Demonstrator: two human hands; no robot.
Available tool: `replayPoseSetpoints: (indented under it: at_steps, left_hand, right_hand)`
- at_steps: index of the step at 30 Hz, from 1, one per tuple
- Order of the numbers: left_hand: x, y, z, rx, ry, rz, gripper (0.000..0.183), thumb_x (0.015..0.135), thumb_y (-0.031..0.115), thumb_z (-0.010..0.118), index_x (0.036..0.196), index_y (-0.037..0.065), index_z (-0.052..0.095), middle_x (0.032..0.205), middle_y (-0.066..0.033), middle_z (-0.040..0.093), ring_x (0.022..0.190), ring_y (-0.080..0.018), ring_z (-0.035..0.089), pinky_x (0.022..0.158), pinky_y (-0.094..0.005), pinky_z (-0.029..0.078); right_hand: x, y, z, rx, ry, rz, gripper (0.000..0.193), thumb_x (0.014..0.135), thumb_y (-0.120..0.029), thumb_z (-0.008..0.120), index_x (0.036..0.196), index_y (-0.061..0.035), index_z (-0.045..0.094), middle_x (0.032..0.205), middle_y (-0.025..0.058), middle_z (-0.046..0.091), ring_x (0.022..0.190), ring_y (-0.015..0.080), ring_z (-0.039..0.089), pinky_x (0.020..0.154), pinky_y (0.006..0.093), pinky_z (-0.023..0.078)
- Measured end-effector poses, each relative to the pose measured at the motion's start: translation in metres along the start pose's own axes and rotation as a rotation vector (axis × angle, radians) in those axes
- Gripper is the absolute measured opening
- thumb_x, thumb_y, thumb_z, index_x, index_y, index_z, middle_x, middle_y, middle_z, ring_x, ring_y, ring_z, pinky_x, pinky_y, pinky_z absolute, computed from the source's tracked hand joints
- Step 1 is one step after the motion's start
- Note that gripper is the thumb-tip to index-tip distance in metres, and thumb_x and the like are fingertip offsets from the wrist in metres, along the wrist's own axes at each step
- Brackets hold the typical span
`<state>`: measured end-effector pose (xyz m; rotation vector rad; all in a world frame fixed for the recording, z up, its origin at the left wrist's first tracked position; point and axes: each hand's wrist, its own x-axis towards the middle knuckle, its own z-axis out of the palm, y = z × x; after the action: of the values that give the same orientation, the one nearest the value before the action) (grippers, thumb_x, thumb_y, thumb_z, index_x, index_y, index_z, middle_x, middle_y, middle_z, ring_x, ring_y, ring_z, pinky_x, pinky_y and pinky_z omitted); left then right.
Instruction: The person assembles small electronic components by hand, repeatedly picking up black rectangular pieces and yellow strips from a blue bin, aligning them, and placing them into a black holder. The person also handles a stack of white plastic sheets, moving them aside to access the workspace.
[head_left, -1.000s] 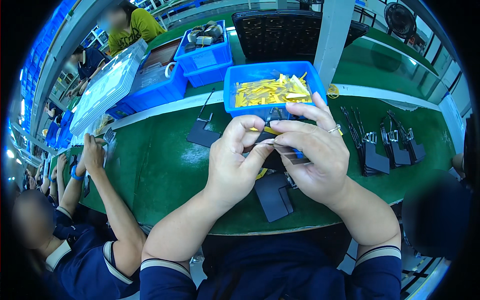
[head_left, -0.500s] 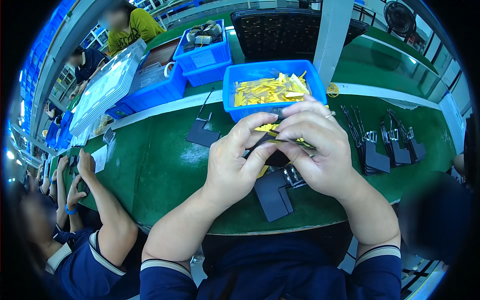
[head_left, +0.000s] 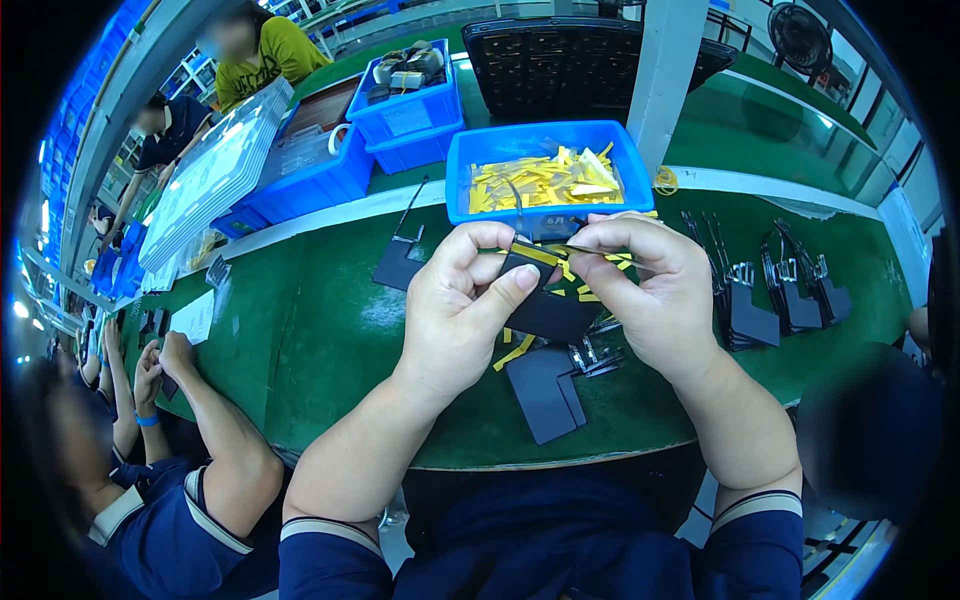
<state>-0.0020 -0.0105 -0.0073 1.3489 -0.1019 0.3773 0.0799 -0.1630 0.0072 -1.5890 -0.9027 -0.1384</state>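
My left hand [head_left: 452, 315] is closed on a flat black L-shaped piece [head_left: 552, 315], thumb on its face and fingers behind. A yellow strip [head_left: 538, 254] lies along its upper edge, and a thin dark cable [head_left: 518, 200] rises above that edge. My right hand [head_left: 655, 290] pinches something thin and dark [head_left: 582, 249] near the strip's right end; whether it is a cable or a tool I cannot tell. Below, more black L-shaped pieces [head_left: 540, 395] lie on the green table with metal-ended leads [head_left: 597, 358]. Loose yellow strips [head_left: 588, 293] are scattered behind the held piece.
Beyond my hands stands a blue bin [head_left: 456, 180] of yellow strips. Black pieces with leads [head_left: 752, 318] lie in groups at the right; another [head_left: 400, 265] lies left. A grey post [head_left: 662, 85] rises behind the bin. A co-worker's arms [head_left: 215, 405] work at the left.
My hands have moved slightly apart, with the right shifting lower. The held black piece now faces me more, showing the yellow strip along its edge.
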Motion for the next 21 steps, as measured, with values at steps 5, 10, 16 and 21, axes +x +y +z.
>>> replayPoseSetpoints:
  at_steps: [5,10,16,21]
  left_hand:
    - [-0.002,0.0,0.002,0.216,0.043,-0.004,0.025,0.087,0.001,0.056,0.109,-0.001,0.043,0.095,-0.0135,0.065,0.088,-0.0154,0.063,0.078,-0.0246,0.049]
    - [-0.008,-0.005,0.006,0.684,0.056,0.213,0.027,0.085,0.001,0.058,0.109,-0.001,0.045,0.093,-0.0113,0.066,0.085,-0.0126,0.063,0.073,-0.0221,0.048]
    - [-0.003,0.0,0.004,0.707,0.094,0.184,0.025,0.086,0.001,0.058,0.108,-0.001,0.045,0.092,-0.0129,0.066,0.082,-0.0132,0.063,0.071,-0.0239,0.05]
    - [0.005,-0.004,-0.007,0.199,0.131,-0.004,0.018,0.089,0.005,0.053,0.105,0.0,0.046,0.092,-0.0161,0.066,0.083,-0.0159,0.064,0.075,-0.0264,0.051]
  right_hand:
    - [-0.001,0.0,0.003,-0.033,0.028,-0.042,0.008,0.071,0.002,0.064,0.079,-0.001,0.063,0.076,0.0091,0.063,0.07,0.0207,0.06,0.065,0.0308,0.046]
    - [0.001,0.004,0.005,-0.31,0.086,-0.346,0.01,0.067,0.001,0.066,0.073,-0.0023,0.059,0.069,0.0092,0.058,0.064,0.0233,0.056,0.059,0.0335,0.043]
    - [-0.001,-0.002,-0.001,-0.216,0.002,-0.298,0.01,0.067,0.0,0.067,0.074,-0.0022,0.059,0.068,0.0085,0.057,0.063,0.0234,0.056,0.059,0.0327,0.044]
    - [0.016,0.019,-0.015,-0.422,0.164,-0.18,0.013,0.076,-0.002,0.061,0.088,0.0021,0.062,0.071,0.013,0.057,0.068,0.0259,0.059,0.065,0.0324,0.047]
